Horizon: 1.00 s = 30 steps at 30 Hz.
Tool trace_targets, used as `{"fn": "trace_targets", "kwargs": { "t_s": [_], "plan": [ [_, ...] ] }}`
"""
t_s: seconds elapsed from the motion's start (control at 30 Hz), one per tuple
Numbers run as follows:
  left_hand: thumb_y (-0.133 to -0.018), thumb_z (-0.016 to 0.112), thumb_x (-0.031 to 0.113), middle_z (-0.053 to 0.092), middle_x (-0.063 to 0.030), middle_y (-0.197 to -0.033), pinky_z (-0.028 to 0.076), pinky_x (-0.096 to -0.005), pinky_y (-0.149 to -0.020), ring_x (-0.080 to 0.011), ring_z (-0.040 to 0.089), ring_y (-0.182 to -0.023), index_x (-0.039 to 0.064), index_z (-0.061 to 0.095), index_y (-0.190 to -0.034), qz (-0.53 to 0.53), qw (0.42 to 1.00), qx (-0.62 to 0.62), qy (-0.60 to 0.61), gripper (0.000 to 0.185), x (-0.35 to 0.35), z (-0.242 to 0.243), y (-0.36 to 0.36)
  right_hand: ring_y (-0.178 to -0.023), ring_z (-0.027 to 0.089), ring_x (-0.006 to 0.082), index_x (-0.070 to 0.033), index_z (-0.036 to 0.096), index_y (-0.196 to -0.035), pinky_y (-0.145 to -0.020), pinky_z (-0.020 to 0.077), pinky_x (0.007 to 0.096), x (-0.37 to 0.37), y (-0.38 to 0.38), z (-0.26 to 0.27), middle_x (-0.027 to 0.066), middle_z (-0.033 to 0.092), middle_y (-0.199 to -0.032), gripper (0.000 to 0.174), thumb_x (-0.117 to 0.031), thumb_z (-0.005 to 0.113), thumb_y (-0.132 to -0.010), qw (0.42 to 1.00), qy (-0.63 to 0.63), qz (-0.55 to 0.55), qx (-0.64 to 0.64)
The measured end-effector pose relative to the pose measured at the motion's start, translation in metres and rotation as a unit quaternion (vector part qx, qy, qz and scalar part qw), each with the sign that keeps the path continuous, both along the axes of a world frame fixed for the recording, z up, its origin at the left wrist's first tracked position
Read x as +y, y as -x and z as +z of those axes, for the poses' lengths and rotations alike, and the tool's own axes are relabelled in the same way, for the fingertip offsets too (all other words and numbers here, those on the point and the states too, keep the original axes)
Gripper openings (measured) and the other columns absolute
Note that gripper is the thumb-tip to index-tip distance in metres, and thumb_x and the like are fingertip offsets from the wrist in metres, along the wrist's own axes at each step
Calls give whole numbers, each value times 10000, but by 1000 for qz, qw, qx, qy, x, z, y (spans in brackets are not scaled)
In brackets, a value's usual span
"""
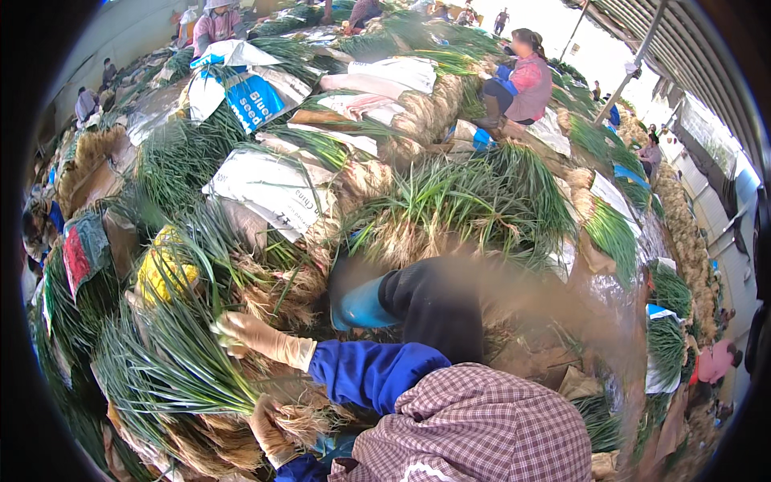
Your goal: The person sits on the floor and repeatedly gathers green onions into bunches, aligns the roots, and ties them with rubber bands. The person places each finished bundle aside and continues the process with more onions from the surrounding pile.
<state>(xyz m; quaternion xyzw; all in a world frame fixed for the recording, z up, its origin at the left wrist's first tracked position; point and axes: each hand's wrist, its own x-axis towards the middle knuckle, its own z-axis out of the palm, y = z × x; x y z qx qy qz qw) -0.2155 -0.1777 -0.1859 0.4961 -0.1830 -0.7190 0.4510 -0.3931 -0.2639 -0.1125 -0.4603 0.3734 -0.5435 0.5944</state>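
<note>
My left hand [271,429], in a tan glove, grips a bunch of scallions [205,367] just above its pale, stringy roots. The long green leaves fan out to the upper left. Above the bunch is my right hand [256,338], also gloved, its fingers blurred and curled. Green blades pass close to those fingers; whether they hold any cannot be made out. Under and beside the left hand, more bunches lie with brown roots [211,443] outward. A yellow printed bag [165,265] rests among the leaves beyond the right hand.
Before my dark-trousered knee and blue boot [361,304] lies a broad heap of scallions [458,205]. White printed sacks [271,190] cover other stacks. A seated person [530,87] works farther off, and another [217,27] sits at upper left. A metal post [632,63] stands at right.
</note>
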Motion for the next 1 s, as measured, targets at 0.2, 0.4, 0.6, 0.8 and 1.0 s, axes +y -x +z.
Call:
{"fn": "trace_targets", "kwargs": {
  "t_s": [0.2, 0.4, 0.6, 0.8, 1.0],
  "plan": [
    [-883, 583, 228, 627, -89, -772, 513, -294, -615, -173, 606, -682, 18, 597, -942, -96, 995, 12, 7, 218, 19, 77, 35, -903, 551, 154, -37, 637, -897, -852, 449, 347, 38, 4, -47, 68, 620, -859, 307, -343, 609, -909, 990, 64, 28, 124],
    [-900, 535, 239, 617, -79, -672, 501, -288, -541, -167, 587, -579, 34, 613, -939, 69, 983, 162, -53, 223, 28, 70, 13, -583, 611, 290, -103, 618, -702, -497, 487, 394, 23, 35, -17, 62, 610, -628, 247, -241, 549, -895, 863, 29, -191, 467],
    [-830, 581, 195, 660, -204, -729, 571, -358, -523, -281, 656, -566, -53, 609, -948, -16, 983, 184, -23, 276, 26, 36, 22, -932, 649, 263, -71, 633, -1126, -809, 491, 329, 42, 16, -26, 149, 678, -973, 447, -445, 595, -884, 845, 80, -3, 529],
    [-824, 574, 180, 659, -188, -772, 599, -387, -536, -296, 653, -576, -73, 586, -1052, 17, 971, 237, -15, 340, 28, 37, 13, -520, 461, 87, -79, 645, -949, -491, 370, 242, 73, 33, -14, -10, 548, -653, 489, -525, 445, -939, 916, -197, 334, 102],
    [-840, 545, 194, 664, -173, -982, 601, -456, -640, -285, 680, -749, -45, 547, -1180, 5, 957, 289, -7, 415, 15, 26, 9, -447, 483, 78, 22, 639, -942, -461, 399, 221, 89, 90, 72, 42, 615, -664, 198, -167, 588, -918, 934, -87, 345, 1]
  ]
}}
